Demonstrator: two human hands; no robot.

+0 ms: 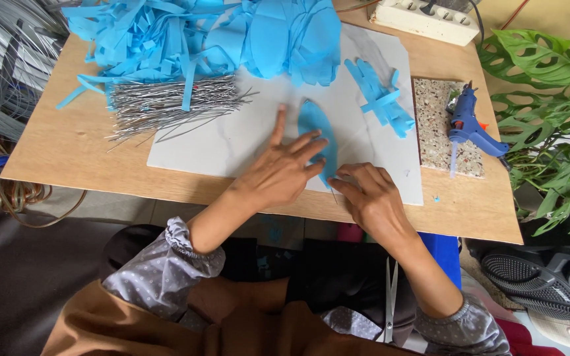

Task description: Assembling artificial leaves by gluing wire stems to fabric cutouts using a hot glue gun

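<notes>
- Pressing flat on a blue leaf-shaped foam piece [316,128], the left hand [278,175] lies with its fingers spread apart, fingertips on the foam's left edge and the index finger stretched out over the white board [245,142] beside it.
- The right hand [372,198] rests at the leaf's lower tip, its fingers drawn together and pinching the pointed end against the board.
- The foam leaf lies lengthwise near the middle of the white board, which sits on a light wooden table [67,145].
- A bundle of thin grey wires [166,105] lies on the board's upper left corner, partly under a heap of blue foam strips and offcuts [166,33].
- A smaller pile of cut blue strips [380,99] sits on the board's right part, well apart from the hands.
- A blue glue gun [470,125] lies on a speckled stone tile [433,125] just right of the board.
- A white power strip [427,20] is at the table's far edge, and green split-leaf foliage [549,99] stands to the right.
- Scissors [390,300] rest in the person's lap.
</notes>
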